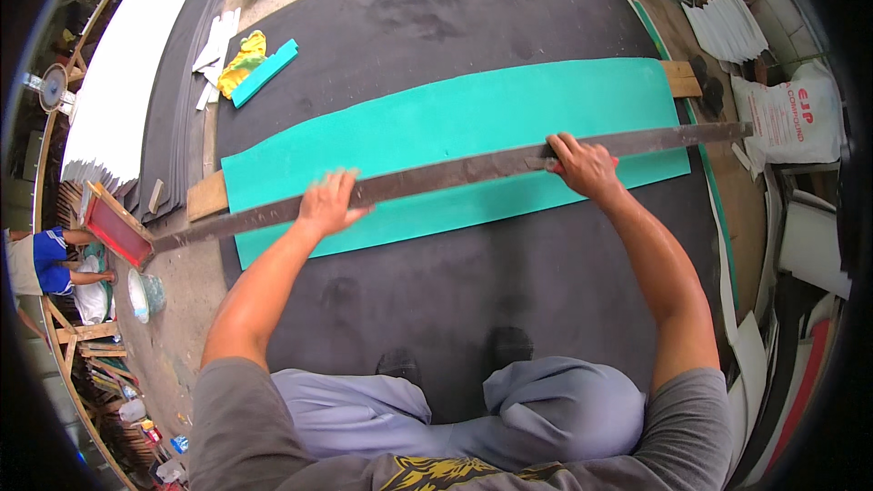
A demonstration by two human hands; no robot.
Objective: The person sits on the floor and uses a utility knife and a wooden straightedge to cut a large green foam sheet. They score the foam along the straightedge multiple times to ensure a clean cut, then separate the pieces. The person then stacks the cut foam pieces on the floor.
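Observation:
A long dark straightedge (446, 175) lies slantwise across a turquoise foam sheet (509, 109), its ends reaching past both sides. My left hand (328, 204) rests on the straightedge left of centre, fingers stretched out and slightly blurred. Farther right, my right hand (585, 166) is closed round a red-handled cutter (554, 166), at the straightedge's near edge. Most of the cutter is hidden by the fingers. Under the turquoise sheet, a wooden board (207, 196) sticks out at the left, and wood (682, 79) shows at the right end too.
Black sheeting (436, 9) spreads beneath, where I crouch. A yellow cloth (243, 62) and a turquoise strip (265, 73) lie at the far left. White sheets (123, 73) are stacked beyond. A white sack (789, 114) stands right; another person (53, 262) is at the left.

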